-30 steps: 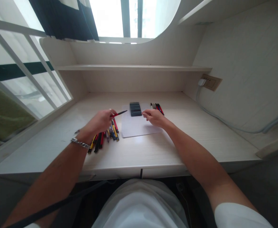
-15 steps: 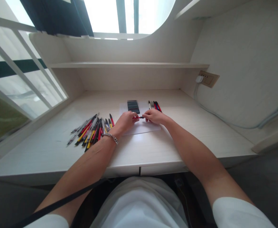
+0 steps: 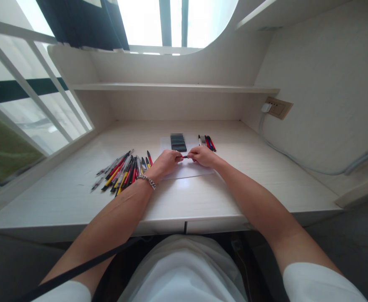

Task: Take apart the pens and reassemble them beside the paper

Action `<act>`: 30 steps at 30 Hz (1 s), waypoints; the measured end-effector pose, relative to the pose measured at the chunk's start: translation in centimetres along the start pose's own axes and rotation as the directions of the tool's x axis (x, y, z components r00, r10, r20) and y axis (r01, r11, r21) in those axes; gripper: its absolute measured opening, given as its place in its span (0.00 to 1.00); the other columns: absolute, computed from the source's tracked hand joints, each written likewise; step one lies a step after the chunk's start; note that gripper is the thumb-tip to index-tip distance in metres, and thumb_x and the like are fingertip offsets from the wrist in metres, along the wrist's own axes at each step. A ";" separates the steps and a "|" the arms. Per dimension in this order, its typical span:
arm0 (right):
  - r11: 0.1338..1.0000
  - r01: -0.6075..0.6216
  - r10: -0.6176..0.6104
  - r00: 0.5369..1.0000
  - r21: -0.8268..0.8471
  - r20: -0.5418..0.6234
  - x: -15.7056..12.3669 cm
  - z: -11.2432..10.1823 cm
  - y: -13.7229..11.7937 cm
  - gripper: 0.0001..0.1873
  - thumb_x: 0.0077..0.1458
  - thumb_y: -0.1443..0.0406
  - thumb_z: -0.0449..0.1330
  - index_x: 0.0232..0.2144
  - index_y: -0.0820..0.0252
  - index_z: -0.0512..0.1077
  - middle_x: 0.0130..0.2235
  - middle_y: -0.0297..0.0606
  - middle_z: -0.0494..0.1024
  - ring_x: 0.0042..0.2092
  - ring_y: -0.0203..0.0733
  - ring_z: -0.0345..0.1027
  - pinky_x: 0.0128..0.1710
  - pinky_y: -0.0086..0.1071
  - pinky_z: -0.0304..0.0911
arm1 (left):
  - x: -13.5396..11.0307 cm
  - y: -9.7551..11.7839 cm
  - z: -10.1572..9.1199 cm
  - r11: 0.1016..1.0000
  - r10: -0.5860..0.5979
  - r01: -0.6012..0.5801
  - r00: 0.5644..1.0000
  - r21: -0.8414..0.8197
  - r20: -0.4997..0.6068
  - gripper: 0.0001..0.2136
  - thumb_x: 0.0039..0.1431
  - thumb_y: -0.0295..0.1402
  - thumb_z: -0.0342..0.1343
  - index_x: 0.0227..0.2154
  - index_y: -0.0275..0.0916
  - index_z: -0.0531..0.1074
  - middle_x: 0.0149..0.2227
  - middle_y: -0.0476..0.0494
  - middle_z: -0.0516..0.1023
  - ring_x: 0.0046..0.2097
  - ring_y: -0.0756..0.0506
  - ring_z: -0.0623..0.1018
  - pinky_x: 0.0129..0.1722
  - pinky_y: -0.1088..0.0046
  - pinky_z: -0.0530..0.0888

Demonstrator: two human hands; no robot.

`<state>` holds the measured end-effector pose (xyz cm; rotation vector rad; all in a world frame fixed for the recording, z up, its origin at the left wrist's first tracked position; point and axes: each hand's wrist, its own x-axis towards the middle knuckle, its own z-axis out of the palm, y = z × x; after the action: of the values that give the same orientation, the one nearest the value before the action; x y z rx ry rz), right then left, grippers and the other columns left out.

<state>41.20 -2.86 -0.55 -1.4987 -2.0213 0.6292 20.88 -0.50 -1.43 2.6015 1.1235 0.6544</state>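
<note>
My left hand [image 3: 167, 162] and right hand [image 3: 204, 156] each pinch one end of a pen [image 3: 184, 157], held level just above the paper sheet [image 3: 188, 172], midway between the desk's [image 3: 234, 197] side edges.

A study corner in a home, seen from the seat at a built-in white table [image 3: 203, 201]. A long shelf [image 3: 171, 88] runs along the back wall beneath a bright window [image 3: 171, 21], where a dark curtain [image 3: 83, 23] hangs to one side. A white railing [image 3: 29, 84] closes the left side, with green fabric [image 3: 4, 155] beyond it. On the right wall, a wall socket [image 3: 278, 108] feeds a grey cable [image 3: 297, 161] that trails along the table's edge. A spread of pens [image 3: 121, 172] and a sheet of paper [image 3: 187, 172] mark it as a place for desk work.
</note>
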 end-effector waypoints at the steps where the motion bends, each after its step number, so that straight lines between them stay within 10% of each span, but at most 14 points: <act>1: 1.000 0.006 -0.006 1.000 0.021 -0.001 0.0 0.1 0.1 0.14 0.55 0.58 0.58 0.29 0.62 0.77 0.21 0.31 0.71 0.24 0.33 0.61 0.27 0.27 0.54 | 0.0 -0.1 0.0 1.000 0.000 0.000 1.000 -0.006 0.010 0.15 0.63 0.38 0.50 0.36 0.38 0.81 0.33 0.36 0.82 0.33 0.45 0.77 0.35 0.71 0.70; 10: 0.970 0.019 0.003 0.996 0.244 -0.089 0.3 0.6 0.7 0.10 0.43 0.66 0.68 0.31 0.63 0.78 0.26 0.34 0.77 0.28 0.33 0.67 0.31 0.27 0.61 | 0.1 -0.5 0.0 0.997 -0.037 0.038 0.999 -0.062 0.014 0.15 0.62 0.39 0.51 0.37 0.37 0.80 0.33 0.39 0.82 0.33 0.46 0.77 0.35 0.73 0.70; 18: 0.989 -0.048 0.042 0.998 0.137 0.052 0.3 -0.2 0.6 0.21 0.61 0.54 0.54 0.28 0.63 0.75 0.26 0.39 0.77 0.23 0.33 0.65 0.24 0.27 0.56 | 0.2 -0.7 0.0 0.996 -0.042 0.039 0.999 -0.084 -0.033 0.12 0.60 0.34 0.54 0.40 0.38 0.80 0.37 0.39 0.82 0.38 0.45 0.79 0.40 0.72 0.72; 30: 0.936 0.031 -0.009 0.998 0.349 -0.063 0.2 0.2 0.8 0.06 0.46 0.68 0.65 0.30 0.64 0.76 0.24 0.35 0.76 0.27 0.34 0.69 0.30 0.28 0.64 | 0.1 -0.6 0.1 0.993 -0.023 0.026 0.999 -0.116 0.030 0.15 0.62 0.39 0.50 0.38 0.37 0.80 0.36 0.39 0.82 0.36 0.45 0.78 0.37 0.72 0.71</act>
<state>41.57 -2.42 -1.16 -1.2668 -1.7630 0.8733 20.58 0.00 -1.72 2.4874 1.0737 0.6550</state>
